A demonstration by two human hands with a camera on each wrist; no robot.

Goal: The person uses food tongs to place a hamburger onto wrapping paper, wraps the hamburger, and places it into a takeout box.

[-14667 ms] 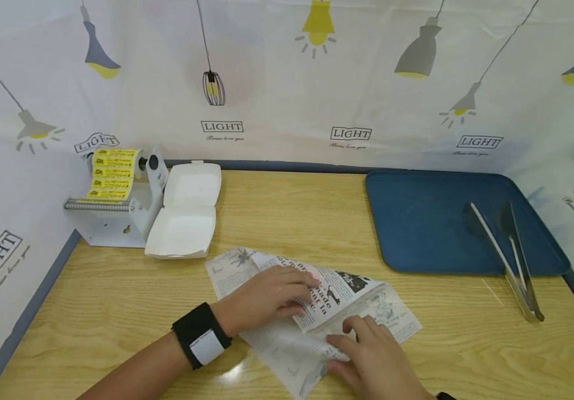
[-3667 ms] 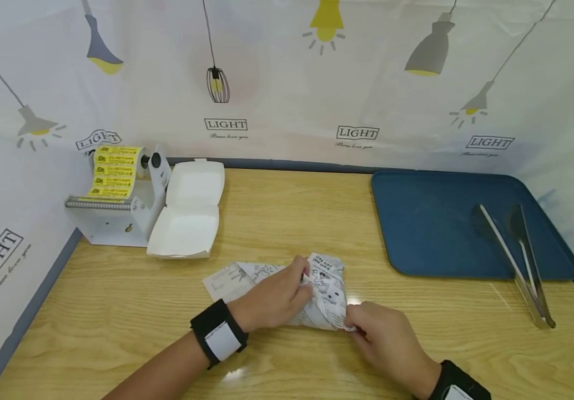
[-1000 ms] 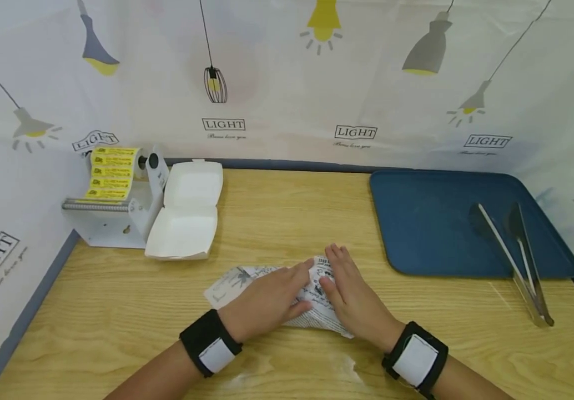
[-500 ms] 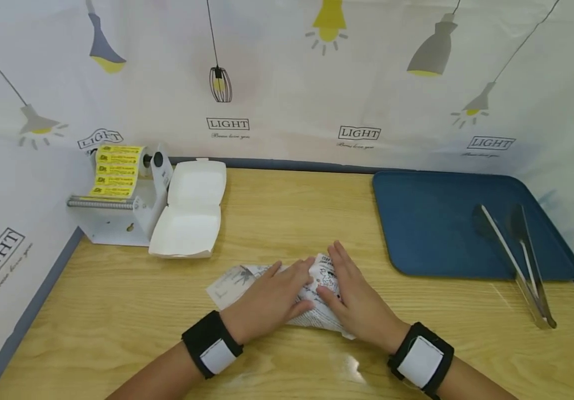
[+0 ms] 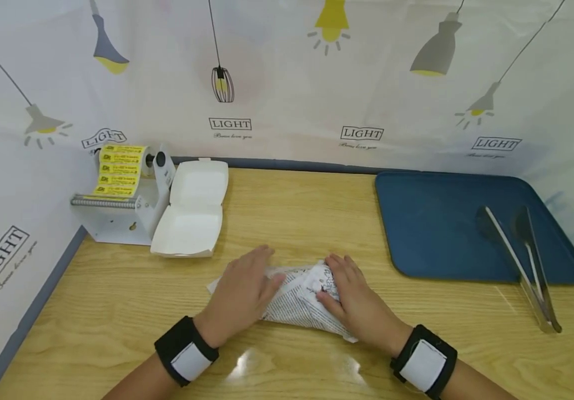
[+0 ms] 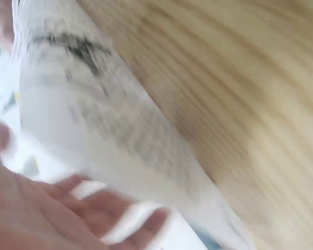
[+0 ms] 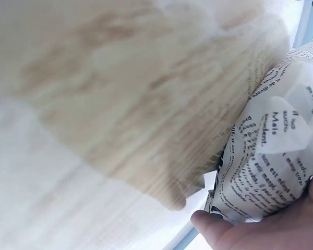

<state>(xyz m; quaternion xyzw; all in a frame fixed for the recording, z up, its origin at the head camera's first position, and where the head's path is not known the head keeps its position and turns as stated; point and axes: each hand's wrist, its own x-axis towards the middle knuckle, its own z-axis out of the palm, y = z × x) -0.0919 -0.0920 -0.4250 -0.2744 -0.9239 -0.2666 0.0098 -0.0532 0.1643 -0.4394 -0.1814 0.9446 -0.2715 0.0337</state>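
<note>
A bundle wrapped in newsprint-patterned paper [image 5: 294, 300] lies on the wooden table, its left end narrowing to a pale flap. My left hand [image 5: 239, 294] is over that flap, fingers extended, covering most of it in the head view. In the left wrist view, blurred fingers [image 6: 107, 211] of that hand spread beside the paper. At the other end, my right hand [image 5: 364, 305] rests along the folded paper, fingers on the far side and thumb toward the middle. The right wrist view shows its palm against the printed paper [image 7: 274, 151]. What the paper encloses is hidden.
An open white clamshell box [image 5: 189, 222] stands at the back left, beside a dispenser [image 5: 119, 222] with a roll of yellow labels [image 5: 121, 171]. On the right is a blue tray [image 5: 434, 222], with metal tongs [image 5: 537, 283] lying across its front edge. A printed curtain hangs behind.
The spread paper has been folded into a compact bundle. In the last half second my left hand has slid left off the middle onto the flap, while the right stays at its end.
</note>
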